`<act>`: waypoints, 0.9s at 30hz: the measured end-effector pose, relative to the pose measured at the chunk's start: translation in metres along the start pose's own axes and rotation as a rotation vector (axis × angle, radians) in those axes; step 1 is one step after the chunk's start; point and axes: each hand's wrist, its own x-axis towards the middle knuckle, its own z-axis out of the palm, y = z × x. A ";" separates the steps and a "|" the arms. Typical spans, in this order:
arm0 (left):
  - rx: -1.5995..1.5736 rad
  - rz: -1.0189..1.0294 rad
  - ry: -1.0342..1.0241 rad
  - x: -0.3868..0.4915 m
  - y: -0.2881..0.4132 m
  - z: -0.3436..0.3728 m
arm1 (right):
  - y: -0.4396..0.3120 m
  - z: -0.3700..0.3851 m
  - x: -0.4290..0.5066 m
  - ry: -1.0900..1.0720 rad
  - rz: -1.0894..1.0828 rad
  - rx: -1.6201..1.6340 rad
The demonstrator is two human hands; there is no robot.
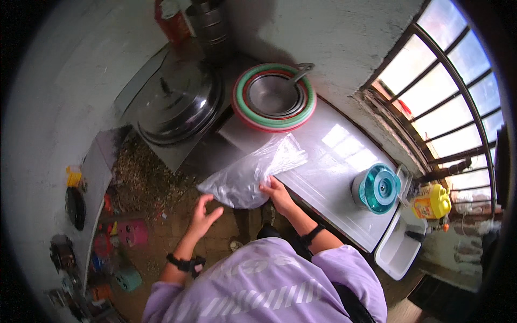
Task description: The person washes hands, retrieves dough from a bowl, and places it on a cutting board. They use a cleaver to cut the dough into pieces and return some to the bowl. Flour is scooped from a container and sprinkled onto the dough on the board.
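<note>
A clear plastic bag hangs crumpled in front of me, its lighter bunched end towards the worktop. My right hand grips it by the near right side, thumb against the film. By the bag's left tip is my left hand, fingers apart and curved, holding nothing; whether a fingertip touches the film I cannot tell. Past the bag stands a stack of nested green and red basins, with a metal pan and its handle resting on top.
A large lidded wok occupies the back left corner. On the white worktop sits a teal-lidded container. A white sink and a yellow jug are at the right, under a barred window. Dry plant litter covers floor at left.
</note>
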 end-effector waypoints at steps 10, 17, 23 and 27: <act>0.597 0.380 0.819 -0.043 0.063 -0.087 | -0.047 0.120 -0.060 -0.191 -0.779 -1.305; -0.323 -0.180 0.403 -0.149 -0.006 -0.144 | 0.017 0.246 -0.113 -0.830 -0.922 -1.124; -0.714 0.029 0.629 -0.343 -0.065 -0.209 | 0.082 0.338 -0.181 -1.072 -0.090 -0.831; -0.782 0.048 0.819 -0.483 -0.078 -0.225 | 0.129 0.418 -0.240 -1.183 0.276 -0.652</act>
